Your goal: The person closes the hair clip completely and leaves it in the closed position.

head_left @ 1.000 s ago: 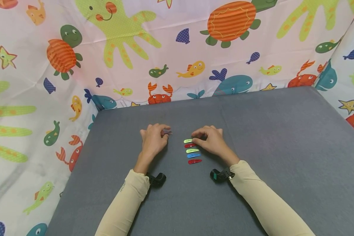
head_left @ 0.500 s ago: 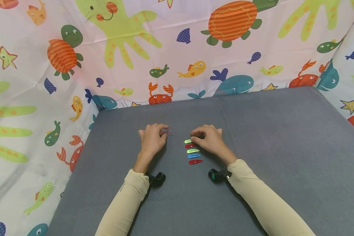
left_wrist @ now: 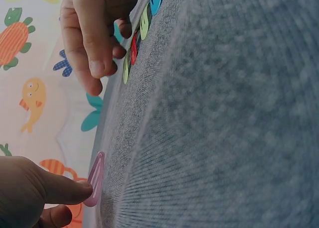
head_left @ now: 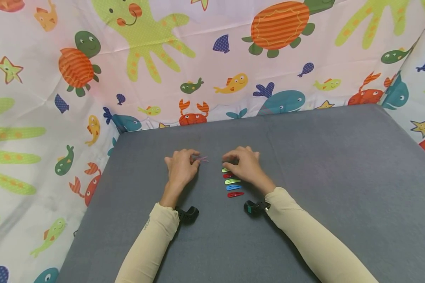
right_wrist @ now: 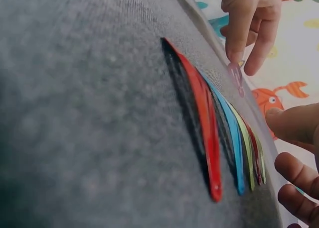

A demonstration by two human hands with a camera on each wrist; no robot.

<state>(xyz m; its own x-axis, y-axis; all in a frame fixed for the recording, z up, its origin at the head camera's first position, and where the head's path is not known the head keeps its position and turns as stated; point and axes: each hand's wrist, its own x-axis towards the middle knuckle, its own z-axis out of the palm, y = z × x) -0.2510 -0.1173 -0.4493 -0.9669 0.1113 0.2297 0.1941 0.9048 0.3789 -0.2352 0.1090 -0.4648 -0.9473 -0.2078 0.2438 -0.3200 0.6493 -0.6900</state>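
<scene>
My left hand (head_left: 181, 167) pinches a pink snap hair clip (left_wrist: 96, 180) between thumb and fingers, its pointed end sticking out to the right in the head view. To the right, my right hand (head_left: 245, 167) hovers over the far end of a column of snap hair clips. Its thumb and forefinger are apart, with nothing seen between them. The column runs from a yellow-green clip (head_left: 225, 170), partly covered by the right hand, through a red clip (head_left: 228, 176), another yellow-green clip (head_left: 232, 181) and a blue clip (head_left: 233, 188) to the nearest red clip (head_left: 235, 194).
A grey cloth-covered table (head_left: 333, 177) lies under both hands. Behind it and at its sides hangs a white curtain (head_left: 156, 94) printed with sea animals. Black wrist cameras are strapped to both wrists. A small dark purplish sliver shows at the right wrist view's bottom edge, unclear what.
My right hand has shifted left, towards the left hand, over the far clips. The left hand has moved slightly left, and more of the pink clip shows. The column of clips lies as before.
</scene>
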